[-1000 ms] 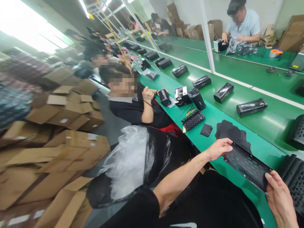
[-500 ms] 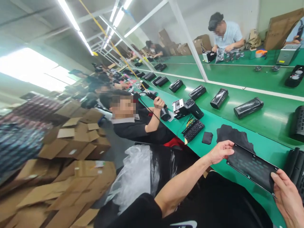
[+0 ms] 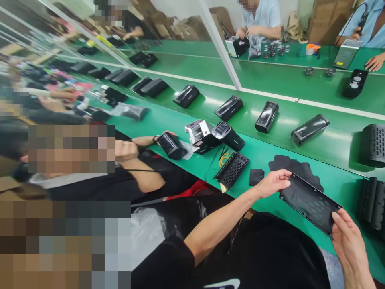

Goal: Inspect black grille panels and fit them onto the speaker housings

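My left hand (image 3: 273, 182) grips the left end of a flat black grille panel (image 3: 309, 203), and my right hand (image 3: 349, 241) grips its right end. I hold the panel over the near edge of the green bench (image 3: 270, 148). Just behind the panel lies a pile of black cloth pieces (image 3: 293, 166). A small black cloth square (image 3: 256, 176) and another black grille (image 3: 231, 170) lie to the left of my left hand.
A co-worker on my left holds a black cylinder (image 3: 172, 145) beside a half-built speaker (image 3: 215, 136). Several black speaker bodies (image 3: 309, 129) lie in a row on the belt. Stacked black grilles (image 3: 371, 202) stand at right. Other people work at the far bench.
The view has swung down and left, and the co-worker now fills the left side. My hands still hold the panel, which has shifted slightly left in view.
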The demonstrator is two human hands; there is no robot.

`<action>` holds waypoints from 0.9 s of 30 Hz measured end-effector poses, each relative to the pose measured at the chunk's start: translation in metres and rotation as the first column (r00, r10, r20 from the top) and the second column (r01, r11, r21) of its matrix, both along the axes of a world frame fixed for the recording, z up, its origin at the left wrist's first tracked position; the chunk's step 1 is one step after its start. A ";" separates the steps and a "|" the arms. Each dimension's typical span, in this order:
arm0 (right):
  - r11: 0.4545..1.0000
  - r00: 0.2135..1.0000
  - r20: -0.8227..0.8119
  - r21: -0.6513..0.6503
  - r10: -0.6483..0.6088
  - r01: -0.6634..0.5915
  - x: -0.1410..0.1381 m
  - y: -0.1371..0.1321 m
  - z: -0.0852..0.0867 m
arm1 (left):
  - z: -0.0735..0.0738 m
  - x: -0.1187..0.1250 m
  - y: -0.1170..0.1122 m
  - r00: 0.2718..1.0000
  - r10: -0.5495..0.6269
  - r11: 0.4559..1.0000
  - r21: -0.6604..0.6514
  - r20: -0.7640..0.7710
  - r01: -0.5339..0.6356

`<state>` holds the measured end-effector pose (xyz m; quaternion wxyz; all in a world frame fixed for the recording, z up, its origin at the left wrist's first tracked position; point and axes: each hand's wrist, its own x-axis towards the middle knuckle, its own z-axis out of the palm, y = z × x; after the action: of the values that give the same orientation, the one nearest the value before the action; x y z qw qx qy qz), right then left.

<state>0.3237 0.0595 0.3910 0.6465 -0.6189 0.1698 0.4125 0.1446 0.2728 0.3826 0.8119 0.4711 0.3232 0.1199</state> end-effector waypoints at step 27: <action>0.915 0.821 0.404 -0.147 0.403 -0.376 0.041 -0.011 0.007 | 0.009 0.000 -0.027 0.979 0.178 0.981 0.066 0.097 -0.185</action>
<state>0.3643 0.0487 0.3979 0.5506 -0.7348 -0.0930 0.3851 0.1444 0.2460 0.3911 0.7933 0.4636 0.3231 0.2267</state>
